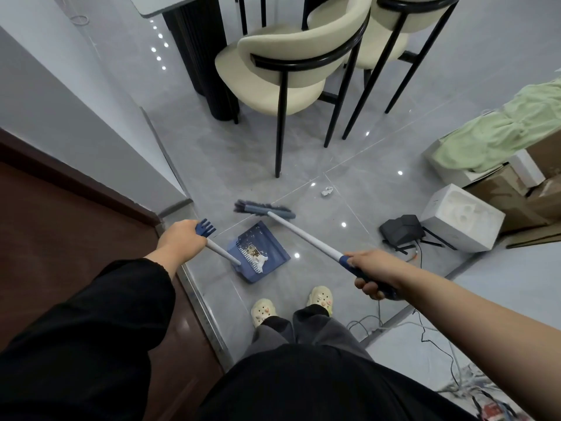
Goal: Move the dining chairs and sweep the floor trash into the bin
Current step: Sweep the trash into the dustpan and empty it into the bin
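My left hand (182, 240) grips the blue top of the dustpan handle (221, 252). The blue dustpan (262, 253) stands on the grey tile floor ahead of my feet, with crumbs and white scraps inside. My right hand (372, 273) grips the blue grip of the broom's white pole (306, 235). The broom head (264, 208) rests on the floor just beyond the dustpan's mouth. A crumpled white paper scrap (327, 191) lies past the broom head. Two cream dining chairs (291, 71) (394, 22) with black legs stand by the table (170, 6).
A dark wooden door (76, 232) and wall corner are on the left. White foam blocks (461, 220), cardboard boxes (522, 199), green cloth (501, 132) and a black device (400, 229) with cables crowd the right. Loose wires (431, 329) trail near my right foot.
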The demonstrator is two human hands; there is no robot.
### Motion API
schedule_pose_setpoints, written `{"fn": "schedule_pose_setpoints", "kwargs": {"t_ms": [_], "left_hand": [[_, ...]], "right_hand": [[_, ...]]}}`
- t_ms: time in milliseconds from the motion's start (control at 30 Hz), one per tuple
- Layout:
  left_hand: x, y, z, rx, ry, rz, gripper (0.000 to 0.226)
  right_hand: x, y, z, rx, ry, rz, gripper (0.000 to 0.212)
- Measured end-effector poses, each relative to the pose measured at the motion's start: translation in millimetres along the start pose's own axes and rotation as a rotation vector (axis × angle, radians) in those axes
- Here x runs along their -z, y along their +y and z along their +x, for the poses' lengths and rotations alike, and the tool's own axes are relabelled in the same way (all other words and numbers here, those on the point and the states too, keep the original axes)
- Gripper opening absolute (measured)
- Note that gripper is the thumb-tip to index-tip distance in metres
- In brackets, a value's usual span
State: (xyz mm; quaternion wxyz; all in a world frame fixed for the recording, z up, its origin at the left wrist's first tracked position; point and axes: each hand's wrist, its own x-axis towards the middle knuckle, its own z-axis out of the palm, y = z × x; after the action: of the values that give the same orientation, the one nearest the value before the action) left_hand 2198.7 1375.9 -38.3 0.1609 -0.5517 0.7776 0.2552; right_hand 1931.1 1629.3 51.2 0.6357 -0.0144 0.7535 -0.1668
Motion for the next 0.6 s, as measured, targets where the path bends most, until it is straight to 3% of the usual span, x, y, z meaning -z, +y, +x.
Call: {"fn": "schedule_pose_setpoints", "kwargs": {"t_ms": [133, 333, 467, 600], "left_hand": [[2.1, 30.6, 14.2, -0.045, -0.004, 0.007, 0.014], [3.3, 83.2, 32.5, -0.065, 0.012, 0.006, 0.009], [-7.3, 109.9, 43.0, -0.063, -0.019, 0.004, 0.004], [-8.6, 128.9, 51.0, -0.001, -0.003, -0.040, 0.010]], "right_hand": [[12.2, -22.0, 18.3, 0.115, 0.172, -0.222, 0.037], [47.8, -49.8, 77.1, 0.094, 0.301, -0.274, 0.035], [77.0, -59.6, 107.5, 0.008, 0.280, -0.153, 0.029], [76.2, -52.1, 116.1, -0.126, 0.112, 0.005, 0.015]]}}
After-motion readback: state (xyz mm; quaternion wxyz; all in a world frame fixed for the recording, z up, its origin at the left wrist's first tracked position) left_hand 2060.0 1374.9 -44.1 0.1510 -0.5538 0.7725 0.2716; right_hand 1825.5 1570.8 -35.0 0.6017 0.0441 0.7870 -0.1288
